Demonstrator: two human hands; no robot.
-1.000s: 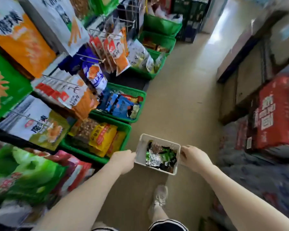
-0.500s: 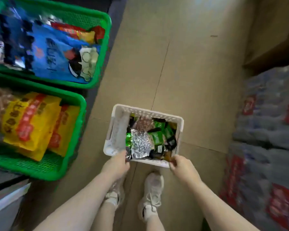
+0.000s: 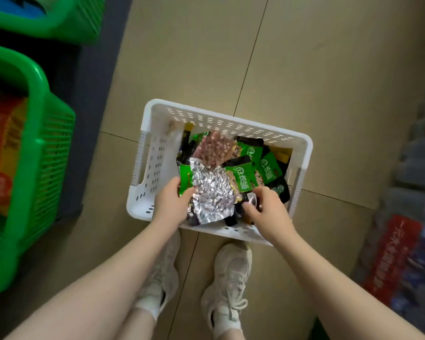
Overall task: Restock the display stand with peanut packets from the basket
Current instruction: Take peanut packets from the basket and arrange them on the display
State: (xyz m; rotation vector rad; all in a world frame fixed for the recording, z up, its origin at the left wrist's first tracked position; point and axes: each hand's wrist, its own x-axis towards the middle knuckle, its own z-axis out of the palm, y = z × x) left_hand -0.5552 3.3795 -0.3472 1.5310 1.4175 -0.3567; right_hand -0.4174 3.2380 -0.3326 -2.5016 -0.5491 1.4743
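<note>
A white slotted basket stands on the tiled floor in front of my feet. It holds several snack packets: a crumpled silver foil packet, a clear packet of reddish peanuts and green-and-black packets. Both my hands are inside its near end. My left hand grips the left edge of the silver packet, thumb on top. My right hand is curled over the packets at the near right, pinching a small dark packet. The display stand is out of view.
Two green plastic crates of snacks stand along the left. Shrink-wrapped bottle packs with red labels line the right. My pale shoes stand just behind the basket. Beige floor tiles stretch ahead.
The view tipped from the aisle down to the floor. The basket, carried by its sides a second ago, now rests on the floor, and both hands have moved from its rim into the packets.
</note>
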